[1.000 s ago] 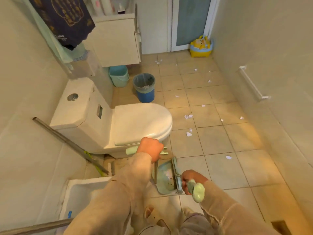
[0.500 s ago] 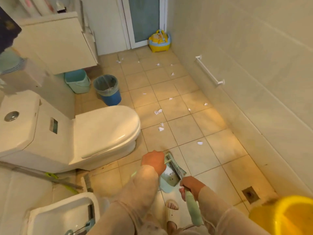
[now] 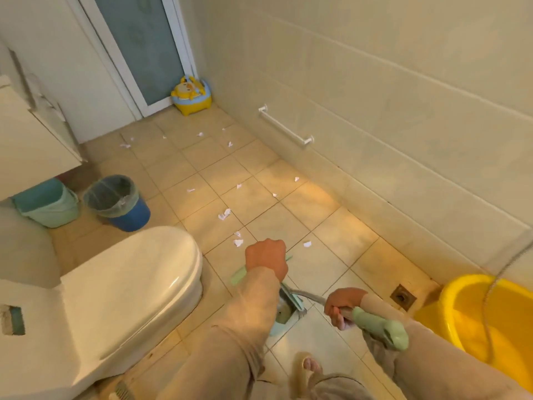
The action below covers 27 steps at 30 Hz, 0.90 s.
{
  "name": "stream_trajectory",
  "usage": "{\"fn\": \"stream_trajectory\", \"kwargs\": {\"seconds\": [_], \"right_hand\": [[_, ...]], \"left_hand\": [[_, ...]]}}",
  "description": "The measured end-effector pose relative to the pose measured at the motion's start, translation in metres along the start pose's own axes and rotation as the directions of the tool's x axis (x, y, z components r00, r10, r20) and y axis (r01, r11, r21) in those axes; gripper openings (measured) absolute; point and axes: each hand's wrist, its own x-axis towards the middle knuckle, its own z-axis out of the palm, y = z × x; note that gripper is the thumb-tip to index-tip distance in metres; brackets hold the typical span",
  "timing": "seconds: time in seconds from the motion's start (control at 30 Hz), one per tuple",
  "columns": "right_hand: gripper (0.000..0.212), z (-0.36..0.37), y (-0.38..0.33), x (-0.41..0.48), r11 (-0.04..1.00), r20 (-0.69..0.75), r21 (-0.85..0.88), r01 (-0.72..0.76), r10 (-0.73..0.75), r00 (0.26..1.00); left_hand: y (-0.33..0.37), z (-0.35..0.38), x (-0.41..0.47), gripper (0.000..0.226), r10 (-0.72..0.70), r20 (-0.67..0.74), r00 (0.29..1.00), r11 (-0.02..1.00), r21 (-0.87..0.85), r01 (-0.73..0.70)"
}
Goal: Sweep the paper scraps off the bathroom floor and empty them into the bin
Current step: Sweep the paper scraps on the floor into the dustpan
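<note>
Task at an early stage. White paper scraps (image 3: 224, 214) lie scattered across mid-frame tiles. Left hand (image 3: 266, 258) grips the pale green dustpan handle (image 3: 238, 276); right hand (image 3: 343, 306) grips the green-handled broom (image 3: 380, 330). Lined blue bin (image 3: 116, 202), left of frame, awaits emptying.

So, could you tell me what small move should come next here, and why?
Probably reach the broom in the right hand forward to the nearest scraps and draw them back to the dustpan held by the left hand; paper lies just ahead.

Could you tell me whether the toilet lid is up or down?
Down: the toilet lid lies flat, covering the bowl.
</note>
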Motion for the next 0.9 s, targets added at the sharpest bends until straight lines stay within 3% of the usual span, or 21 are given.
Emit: {"fn": "stream_trajectory", "kwargs": {"seconds": [0.1,0.2,0.33,0.5,0.6,0.67,0.7,0.87,0.9], "right_hand": [[0.044,-0.020,-0.012,0.000,0.996,-0.068,-0.044,0.073,-0.076,0.995],[0.026,-0.030,-0.039,-0.013,0.977,-0.170,-0.200,0.076,-0.110,0.979],[0.030,-0.051,-0.071,-0.029,0.899,-0.220,-0.412,0.152,-0.260,0.940],[0.039,-0.090,-0.117,-0.018,0.869,-0.354,-0.484,0.099,-0.299,0.886],[0.025,-0.109,-0.132,-0.005,0.908,-0.359,-0.384,0.169,-0.315,0.878],[0.031,-0.115,-0.138,-0.005,0.818,-0.338,-0.567,0.103,-0.345,0.876],[0.037,-0.118,-0.136,0.000,0.716,-0.288,-0.693,0.080,-0.377,0.881],[0.043,-0.140,-0.104,0.019,0.501,-0.236,-0.861,-0.084,-0.249,0.939],[0.045,-0.142,-0.097,0.020,0.351,-0.179,-0.932,-0.092,-0.224,0.958]], "left_hand": [[0.008,-0.008,0.015,0.024,0.032,0.004,0.999,0.999,0.033,-0.032],[0.007,-0.009,0.025,0.021,0.014,-0.012,1.000,0.999,0.045,-0.014],[0.006,-0.006,0.042,0.022,-0.074,-0.024,0.997,0.997,-0.010,0.073],[0.023,-0.004,0.067,0.024,-0.190,0.055,0.980,0.954,-0.224,0.198],[0.033,-0.010,0.083,0.022,-0.142,0.026,0.990,0.957,-0.252,0.143],[0.035,-0.009,0.089,0.024,-0.140,0.041,0.989,0.955,-0.258,0.146],[0.036,-0.007,0.089,0.026,-0.149,0.065,0.987,0.950,-0.268,0.161],[0.045,0.012,0.079,0.035,-0.195,0.039,0.980,0.967,-0.158,0.199],[0.049,0.013,0.078,0.036,-0.201,0.029,0.979,0.969,-0.140,0.203]]}}
